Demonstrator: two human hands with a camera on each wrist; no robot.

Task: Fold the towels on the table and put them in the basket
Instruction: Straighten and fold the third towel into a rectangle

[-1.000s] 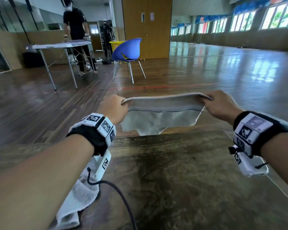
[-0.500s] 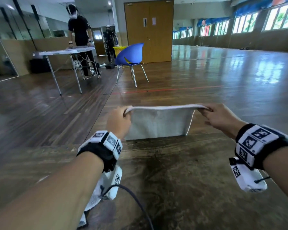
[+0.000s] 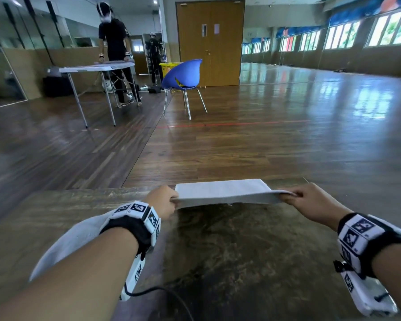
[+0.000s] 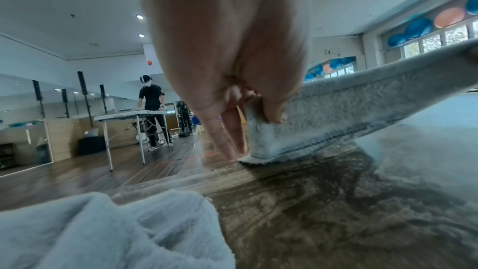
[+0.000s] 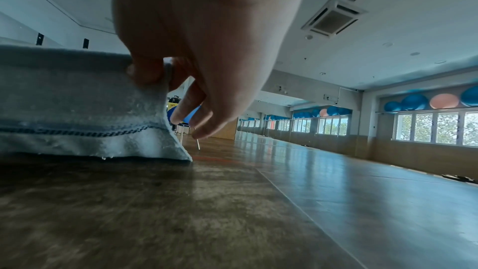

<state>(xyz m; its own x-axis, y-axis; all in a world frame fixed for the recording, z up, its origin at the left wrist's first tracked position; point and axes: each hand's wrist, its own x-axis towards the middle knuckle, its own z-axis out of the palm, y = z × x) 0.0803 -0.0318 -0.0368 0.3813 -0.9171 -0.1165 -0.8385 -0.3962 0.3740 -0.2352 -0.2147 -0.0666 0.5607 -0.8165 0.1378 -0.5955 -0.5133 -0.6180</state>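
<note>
Left hand point(image 3: 163, 201): thumb and fingers pinched one end of the grey towel point(image 3: 225, 192). Right hand point(image 3: 310, 202): pinched the other end likewise. Towel: folded double, stretched between both hands, lower edge touching the far part of the surface point(image 3: 252, 262). Advice, as judgement: lay it flat with ends level before the next fold. Second towel point(image 4: 103, 228): crumpled under the left forearm. Surface: dark, worn wood grain. Room: plank floor, blue chair point(image 3: 183, 75), yellow basket point(image 3: 169, 69) behind it, another person at a folding table point(image 3: 97, 68).
</note>
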